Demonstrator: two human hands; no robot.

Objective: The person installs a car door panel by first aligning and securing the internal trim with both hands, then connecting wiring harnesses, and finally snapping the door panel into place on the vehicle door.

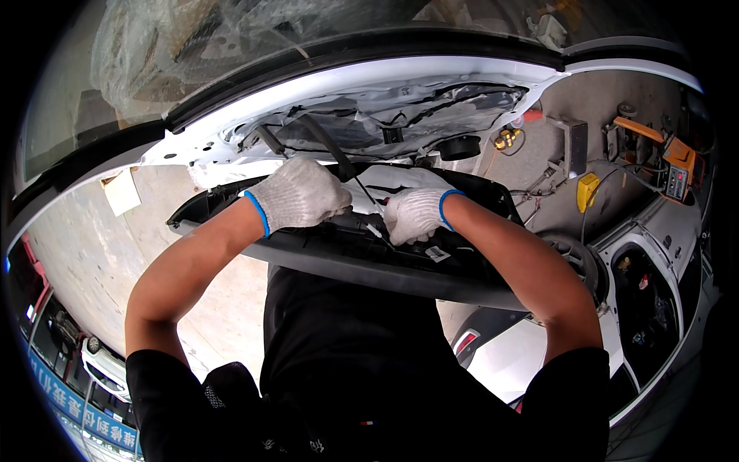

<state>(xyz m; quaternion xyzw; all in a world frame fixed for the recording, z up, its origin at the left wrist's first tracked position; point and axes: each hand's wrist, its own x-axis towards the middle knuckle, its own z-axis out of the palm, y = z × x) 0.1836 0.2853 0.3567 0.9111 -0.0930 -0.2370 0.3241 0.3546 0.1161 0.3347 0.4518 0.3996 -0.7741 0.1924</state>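
Observation:
Both hands wear white knit gloves with blue cuffs, above a black door trim panel beside a white car door with dark sheeting inside. My left hand is closed at the panel's upper middle, around something dark that is mostly hidden by the fingers. My right hand is closed just right of it, fingers bent down beside a thin dark cable with a pale end piece; what it grips is hidden. The cable runs from a dark sleeve at the door down between my hands.
Glass spans the top. At right stand orange equipment with hoses, a yellow item, a grey metal box and white car bodywork. A pale sheet lies on the floor at left, beyond which a white car shows.

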